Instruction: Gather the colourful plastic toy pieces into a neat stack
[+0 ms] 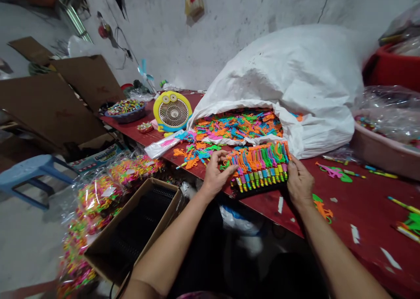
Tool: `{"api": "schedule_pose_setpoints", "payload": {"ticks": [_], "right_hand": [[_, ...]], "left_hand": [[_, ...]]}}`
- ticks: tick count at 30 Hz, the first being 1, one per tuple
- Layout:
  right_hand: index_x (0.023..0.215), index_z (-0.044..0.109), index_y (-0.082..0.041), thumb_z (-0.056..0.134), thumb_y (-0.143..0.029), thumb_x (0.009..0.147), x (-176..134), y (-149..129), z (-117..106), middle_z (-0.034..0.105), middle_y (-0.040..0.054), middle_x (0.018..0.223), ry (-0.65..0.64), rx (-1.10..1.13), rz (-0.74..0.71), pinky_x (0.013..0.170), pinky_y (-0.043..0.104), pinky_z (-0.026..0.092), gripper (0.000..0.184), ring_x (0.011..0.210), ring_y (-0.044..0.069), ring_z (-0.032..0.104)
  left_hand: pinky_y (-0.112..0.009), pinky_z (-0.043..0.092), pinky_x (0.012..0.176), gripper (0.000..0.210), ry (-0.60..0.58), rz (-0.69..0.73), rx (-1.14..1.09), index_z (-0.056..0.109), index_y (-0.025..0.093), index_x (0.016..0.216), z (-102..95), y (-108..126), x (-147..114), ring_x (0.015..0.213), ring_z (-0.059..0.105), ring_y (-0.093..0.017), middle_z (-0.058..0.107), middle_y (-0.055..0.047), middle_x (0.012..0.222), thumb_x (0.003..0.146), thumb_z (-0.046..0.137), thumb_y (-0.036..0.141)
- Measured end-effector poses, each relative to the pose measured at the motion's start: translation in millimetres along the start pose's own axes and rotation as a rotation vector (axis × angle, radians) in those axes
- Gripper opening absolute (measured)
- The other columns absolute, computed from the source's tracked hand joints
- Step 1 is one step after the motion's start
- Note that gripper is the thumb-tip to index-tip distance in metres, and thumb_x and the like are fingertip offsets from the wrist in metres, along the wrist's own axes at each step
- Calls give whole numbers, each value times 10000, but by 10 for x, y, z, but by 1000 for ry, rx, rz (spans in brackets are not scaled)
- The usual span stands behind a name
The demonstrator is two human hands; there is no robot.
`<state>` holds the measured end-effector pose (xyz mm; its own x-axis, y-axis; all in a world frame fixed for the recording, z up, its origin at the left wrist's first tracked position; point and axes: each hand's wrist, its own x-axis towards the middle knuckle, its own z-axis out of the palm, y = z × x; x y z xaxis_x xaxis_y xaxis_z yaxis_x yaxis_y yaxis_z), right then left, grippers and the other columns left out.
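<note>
A dark rack [260, 191] packed with upright, small bright plastic pieces [259, 167] tilts at the table's front edge. Each piece has a striped yellow, blue or pink tube end and a moulded top in orange, green, blue or pink. My left hand [216, 172] is closed around the rack's left end, thumb across the front. At the right end, my right hand [300, 181] grips it, with its fingers partly hidden behind. Behind the rack, a large white sack [305, 75] lies on its side, loose colourful plastic pieces [236, 126] spilling from its mouth.
A yellow fan [173, 111] stands left of the sack on the red table [344, 202]. Below left are a cardboard box [175, 202] of black items, bagged colourful pieces [98, 191] and a blue stool [28, 172]. A pink tub [377, 143] sits at right.
</note>
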<state>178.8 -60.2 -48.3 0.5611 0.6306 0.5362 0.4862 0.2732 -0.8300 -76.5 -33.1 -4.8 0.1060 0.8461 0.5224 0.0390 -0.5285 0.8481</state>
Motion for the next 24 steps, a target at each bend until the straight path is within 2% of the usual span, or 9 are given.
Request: {"api": "schedule_pose_setpoints", "payload": {"ticks": [2, 5, 7, 11, 18, 21, 24], "right_hand": [[1249, 662, -177, 500, -456, 916, 9, 5, 2, 676, 103, 1236, -7, 2, 4, 1023, 408, 466, 464, 1151, 248, 625], [1251, 662, -177, 510, -457, 911, 28, 25, 4, 680, 106, 1228, -17, 5, 27, 1022, 411, 467, 466, 1148, 253, 628], [1255, 660, -177, 512, -463, 910, 38, 39, 4, 681, 109, 1224, -17, 5, 42, 1020, 418, 468, 472, 1145, 257, 629], [1265, 654, -184, 517, -465, 915, 35, 59, 0, 672, 105, 1242, -26, 1, 38, 1031, 421, 459, 469, 1159, 257, 622], [1269, 650, -180, 485, -459, 930, 29, 56, 1, 669, 105, 1248, -55, -32, -2, 1033, 405, 457, 469, 1161, 245, 621], [1260, 654, -169, 487, -468, 921, 48, 57, 0, 677, 117, 1230, -65, -15, 2, 1025, 412, 462, 482, 1143, 248, 629], [1274, 642, -184, 493, -474, 915, 60, 69, -1, 672, 113, 1238, -82, 3, 19, 1021, 428, 460, 485, 1133, 246, 629]], "left_hand": [[-276, 464, 846, 447, 47, -11, -24, 553, 197, 1149, -12, -16, -46, 944, 570, -163, 604, -56, 1061, 775, 751, 339], [-306, 459, 912, 380, 119, -58, -32, 546, 204, 1211, -26, -54, -176, 1034, 574, -177, 596, -77, 1137, 894, 604, 406], [-327, 445, 958, 355, 114, -87, -1, 563, 208, 1218, -11, -96, -287, 1083, 569, -186, 593, -80, 1174, 933, 537, 419], [-354, 419, 1023, 448, 53, -115, -11, 524, 220, 1284, 65, -187, -429, 1146, 559, -203, 591, -78, 1234, 886, 627, 399], [-322, 452, 951, 386, 33, -108, -10, 599, 198, 1156, 100, -268, -350, 1044, 577, -192, 604, -58, 1106, 833, 697, 385], [-339, 445, 974, 400, 68, -110, -9, 591, 200, 1171, 111, -274, -372, 1064, 573, -196, 597, -58, 1114, 833, 695, 388], [-366, 435, 1018, 533, 147, -163, -32, 514, 222, 1303, 147, -265, -466, 1161, 551, -215, 568, -84, 1239, 837, 687, 414]]}}
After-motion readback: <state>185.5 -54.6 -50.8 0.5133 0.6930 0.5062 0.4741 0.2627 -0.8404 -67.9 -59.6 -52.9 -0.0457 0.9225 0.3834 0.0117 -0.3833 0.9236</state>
